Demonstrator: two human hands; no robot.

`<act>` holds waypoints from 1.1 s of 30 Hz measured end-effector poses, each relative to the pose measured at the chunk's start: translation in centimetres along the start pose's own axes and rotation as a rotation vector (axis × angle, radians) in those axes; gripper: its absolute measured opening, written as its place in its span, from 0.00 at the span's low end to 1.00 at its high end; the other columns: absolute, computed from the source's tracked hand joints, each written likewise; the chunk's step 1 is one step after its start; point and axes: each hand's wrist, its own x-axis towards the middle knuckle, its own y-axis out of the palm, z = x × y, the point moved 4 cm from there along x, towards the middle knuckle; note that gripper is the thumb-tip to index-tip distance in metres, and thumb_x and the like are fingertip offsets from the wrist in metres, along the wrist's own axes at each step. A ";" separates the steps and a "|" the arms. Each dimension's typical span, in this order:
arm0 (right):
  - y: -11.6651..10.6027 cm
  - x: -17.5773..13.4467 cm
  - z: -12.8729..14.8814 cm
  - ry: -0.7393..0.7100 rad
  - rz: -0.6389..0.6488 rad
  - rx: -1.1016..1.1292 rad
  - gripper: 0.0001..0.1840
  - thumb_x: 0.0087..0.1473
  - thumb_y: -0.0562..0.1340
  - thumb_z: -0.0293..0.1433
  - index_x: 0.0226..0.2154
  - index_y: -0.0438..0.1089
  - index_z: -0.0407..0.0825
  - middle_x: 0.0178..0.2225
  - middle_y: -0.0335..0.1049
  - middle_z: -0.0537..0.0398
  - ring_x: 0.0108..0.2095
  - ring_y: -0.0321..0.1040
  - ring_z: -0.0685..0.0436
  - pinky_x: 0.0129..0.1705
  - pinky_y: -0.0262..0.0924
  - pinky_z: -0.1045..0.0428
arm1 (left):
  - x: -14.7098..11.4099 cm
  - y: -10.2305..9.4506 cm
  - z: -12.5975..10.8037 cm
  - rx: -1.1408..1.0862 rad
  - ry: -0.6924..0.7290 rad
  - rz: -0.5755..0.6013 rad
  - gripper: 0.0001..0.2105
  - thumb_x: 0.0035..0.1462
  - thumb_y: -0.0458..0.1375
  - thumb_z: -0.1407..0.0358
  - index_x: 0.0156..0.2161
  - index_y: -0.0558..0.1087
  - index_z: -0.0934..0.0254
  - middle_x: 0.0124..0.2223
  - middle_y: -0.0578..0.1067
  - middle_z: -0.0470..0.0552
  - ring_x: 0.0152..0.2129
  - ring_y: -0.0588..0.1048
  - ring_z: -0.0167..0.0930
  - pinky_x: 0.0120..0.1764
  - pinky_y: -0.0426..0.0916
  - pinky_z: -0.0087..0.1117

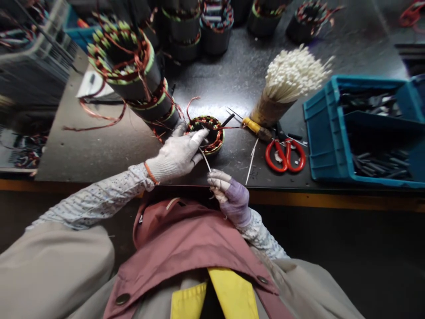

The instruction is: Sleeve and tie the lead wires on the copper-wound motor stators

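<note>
In front of me on the bench sits a small motor stator [219, 138] with copper windings and a green insulating edge. My left hand [175, 153], in a white knit glove, grips its near left rim, fingers reaching over the opening. A thin white tie cord [206, 161] runs from the stator's near side to my right hand [232, 199]. That hand wears a glove wrapped in purple and pinches the cord's end at the bench edge. Copper leads and a black sleeve [228, 120] stick out of the stator. My left fingertips partly hide its inside.
Stacked stators [142, 75] stand behind my left hand, with more along the back. To the right are a tube of white cords [272, 106], a yellow-handled pick [251, 125], red-handled scissors [285, 156], a loose cord [252, 161] and a blue bin [327, 133] of black sleeves.
</note>
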 end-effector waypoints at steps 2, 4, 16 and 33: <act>-0.6 -0.5 0.8 0.010 0.024 0.007 0.19 0.58 0.61 0.22 0.49 0.73 0.55 0.46 0.78 0.52 0.50 0.75 0.43 0.52 0.73 0.47 | 0.0 -0.1 -0.3 0.019 0.041 0.022 0.26 0.64 0.48 0.68 0.66 0.59 0.69 0.61 0.70 0.61 0.59 0.68 0.40 0.66 0.53 0.44; -1.6 -1.5 1.5 0.051 0.027 0.002 0.21 0.57 0.61 0.21 0.50 0.73 0.56 0.46 0.78 0.51 0.50 0.75 0.42 0.52 0.73 0.45 | 0.2 -0.1 -0.4 0.019 0.075 0.040 0.24 0.66 0.47 0.67 0.65 0.60 0.69 0.61 0.70 0.61 0.59 0.67 0.39 0.67 0.52 0.43; 0.0 -1.5 -0.2 0.129 -0.090 -0.007 0.15 0.58 0.61 0.24 0.45 0.75 0.55 0.45 0.79 0.52 0.47 0.76 0.43 0.50 0.74 0.47 | 0.5 0.0 0.1 0.010 0.040 0.035 0.27 0.64 0.52 0.58 0.65 0.61 0.65 0.56 0.74 0.59 0.58 0.68 0.43 0.60 0.62 0.43; 1.7 4.0 -4.2 0.440 -0.229 0.199 0.05 0.50 0.69 0.34 0.31 0.76 0.49 0.34 0.79 0.54 0.36 0.76 0.46 0.42 0.72 0.50 | 0.0 1.8 0.4 -0.384 -0.166 -0.292 0.28 0.56 0.60 0.62 0.62 0.66 0.64 0.54 0.76 0.57 0.54 0.72 0.45 0.60 0.63 0.48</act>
